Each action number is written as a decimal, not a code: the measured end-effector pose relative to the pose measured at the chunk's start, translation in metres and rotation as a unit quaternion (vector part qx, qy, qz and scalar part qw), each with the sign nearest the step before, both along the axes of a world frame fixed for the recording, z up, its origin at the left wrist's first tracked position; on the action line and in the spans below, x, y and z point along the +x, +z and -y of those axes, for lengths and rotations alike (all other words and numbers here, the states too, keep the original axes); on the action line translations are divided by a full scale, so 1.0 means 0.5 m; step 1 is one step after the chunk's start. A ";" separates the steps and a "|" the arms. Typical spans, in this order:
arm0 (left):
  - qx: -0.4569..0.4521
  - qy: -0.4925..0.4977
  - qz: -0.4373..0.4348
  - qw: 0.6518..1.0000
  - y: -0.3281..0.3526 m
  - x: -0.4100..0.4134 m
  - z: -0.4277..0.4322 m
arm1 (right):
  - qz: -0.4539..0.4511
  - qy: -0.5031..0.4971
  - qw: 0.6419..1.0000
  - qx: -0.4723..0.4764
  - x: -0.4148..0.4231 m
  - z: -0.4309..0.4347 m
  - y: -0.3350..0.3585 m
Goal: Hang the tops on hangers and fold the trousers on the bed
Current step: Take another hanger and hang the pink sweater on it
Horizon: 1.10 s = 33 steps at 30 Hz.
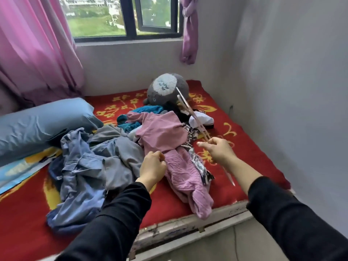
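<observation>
Holds a thin hanger (190, 111) pinched in the right hand (216, 150), just right of the pink top (163, 132), which lies mid-pile on the bed (244, 147). Curls the left hand (152, 163) at the top's near hem; cannot tell whether cloth is caught. Beware of snagging the hanger's far end on the patterned garment (194, 132) just right of the top. Expect tangling with the blue-grey clothes (84, 162) left of the top if lifted by one corner, dragging them along.
</observation>
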<state>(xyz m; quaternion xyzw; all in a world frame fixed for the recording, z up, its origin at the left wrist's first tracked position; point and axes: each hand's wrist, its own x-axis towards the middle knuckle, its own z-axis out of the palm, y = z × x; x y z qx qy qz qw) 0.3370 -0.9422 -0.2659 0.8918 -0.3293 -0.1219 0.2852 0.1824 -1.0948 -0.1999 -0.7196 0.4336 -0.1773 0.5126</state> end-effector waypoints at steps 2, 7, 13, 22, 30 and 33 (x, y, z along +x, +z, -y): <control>0.013 0.010 -0.017 1.000 -0.048 0.034 0.077 | -0.025 -0.053 0.998 -0.007 0.056 0.079 -0.051; 0.079 0.069 -0.082 0.991 -0.203 0.080 0.205 | -0.001 -0.089 0.995 -0.040 0.133 0.228 -0.185; 0.187 0.141 -0.224 0.946 -0.396 0.070 0.293 | -0.058 0.005 0.998 -0.021 0.204 0.348 -0.339; 0.166 0.234 -0.402 0.870 -0.549 0.054 0.315 | -0.105 0.029 0.993 0.035 0.186 0.376 -0.493; 0.009 0.209 -0.493 0.845 -0.399 0.129 0.373 | -0.070 0.057 0.993 0.078 0.203 0.382 -0.438; -0.106 0.223 -0.499 0.831 -0.287 0.162 0.403 | -0.047 0.096 0.983 0.152 0.204 0.382 -0.386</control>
